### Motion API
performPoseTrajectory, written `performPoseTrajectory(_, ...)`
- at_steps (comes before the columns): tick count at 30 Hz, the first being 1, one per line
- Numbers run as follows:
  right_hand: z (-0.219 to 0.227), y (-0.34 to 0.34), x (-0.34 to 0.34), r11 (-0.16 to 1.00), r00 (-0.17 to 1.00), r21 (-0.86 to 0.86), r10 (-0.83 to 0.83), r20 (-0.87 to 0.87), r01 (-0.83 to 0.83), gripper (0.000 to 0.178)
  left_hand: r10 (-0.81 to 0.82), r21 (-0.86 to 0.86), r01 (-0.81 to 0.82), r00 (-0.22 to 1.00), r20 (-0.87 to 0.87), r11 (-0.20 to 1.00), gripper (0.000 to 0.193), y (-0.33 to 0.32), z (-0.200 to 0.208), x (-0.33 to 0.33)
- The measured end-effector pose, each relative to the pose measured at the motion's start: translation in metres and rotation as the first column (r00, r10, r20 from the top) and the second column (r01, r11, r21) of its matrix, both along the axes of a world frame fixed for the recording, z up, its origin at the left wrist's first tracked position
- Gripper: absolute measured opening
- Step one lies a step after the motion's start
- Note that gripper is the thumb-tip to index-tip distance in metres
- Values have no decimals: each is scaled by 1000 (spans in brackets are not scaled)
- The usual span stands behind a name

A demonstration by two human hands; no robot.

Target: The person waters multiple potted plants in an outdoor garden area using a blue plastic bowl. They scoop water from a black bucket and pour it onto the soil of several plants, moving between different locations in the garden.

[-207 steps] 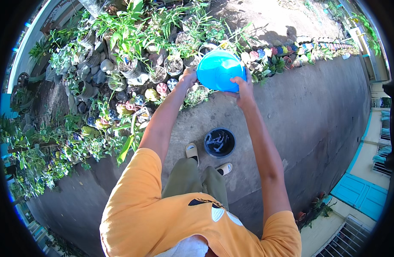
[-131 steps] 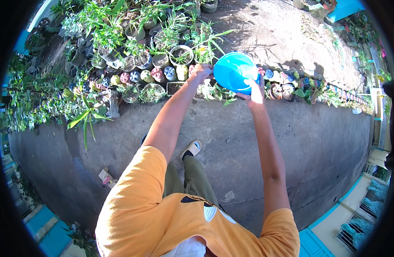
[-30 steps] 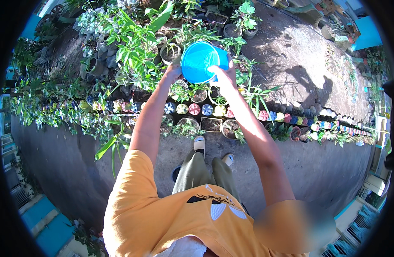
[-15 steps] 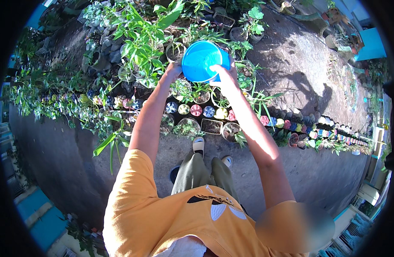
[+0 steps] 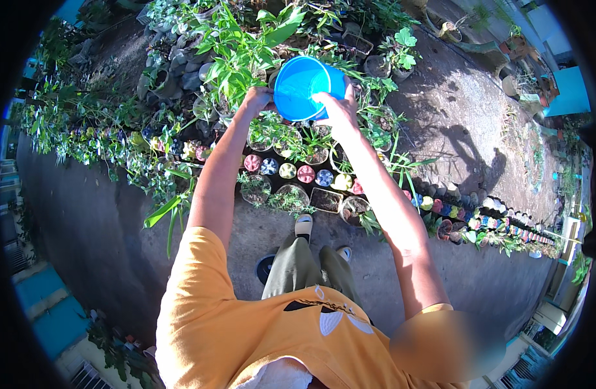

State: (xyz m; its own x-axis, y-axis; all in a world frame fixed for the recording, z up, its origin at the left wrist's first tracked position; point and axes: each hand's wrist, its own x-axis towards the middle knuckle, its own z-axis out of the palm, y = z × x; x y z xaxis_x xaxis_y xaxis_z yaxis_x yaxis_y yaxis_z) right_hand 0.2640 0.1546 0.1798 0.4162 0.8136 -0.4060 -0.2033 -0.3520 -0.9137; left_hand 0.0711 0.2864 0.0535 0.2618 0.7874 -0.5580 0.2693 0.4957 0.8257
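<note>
A blue plastic bucket is held out in front of me over the potted plants, tilted so that its inside and part of its outer right side show. My left hand grips it at the left edge, its fingertips partly hidden by the bucket. On the other side, my right hand clasps the wall, thumb over the rim and fingers round the outside. Whether water is inside I cannot tell for sure. Leafy green plants stand just beyond my left hand, and low potted seedlings lie under the bucket.
A row of painted bottle bottoms edges the bed, with several small pots on its near side. Below are my sandalled feet on grey pavement, beside a dark round container. Stones lie at far left.
Against the plants, the bucket has moved left with both hands, now covering more of the pot behind it. It is tipped slightly further, showing more of its outer right side. My view has shifted a little.
</note>
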Motion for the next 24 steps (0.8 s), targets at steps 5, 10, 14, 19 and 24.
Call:
performPoseTrajectory(5, -18, 24, -23, 999, 998, -5, 37, 47, -37, 107, 55, 29, -53, 996, -70, 998, 24, 11, 0, -32)
performPoseTrajectory(10, -30, 36, -44, 999, 991, 45, 18, 134, -25, 98, 84, 27, -83, 995, -47, 996, 18, 13, -9, -54)
performPoseTrajectory(14, -27, 40, -53, 999, 990, 24, 42, 134, -46, 95, 71, 38, -69, 997, -38, 997, 11, 15, -17, -64)
performPoseTrajectory(19, -8, 40, -57, 998, 998, -10, 57, 31, -57, 94, 147, 79, -140, 985, -93, 987, 3, 18, -30, -70)
performPoseTrajectory(24, 16, 27, -36, 994, 969, 62, 104, -225, -93, 87, 126, 69, -121, 989, -75, 990, 8, 24, -25, -56)
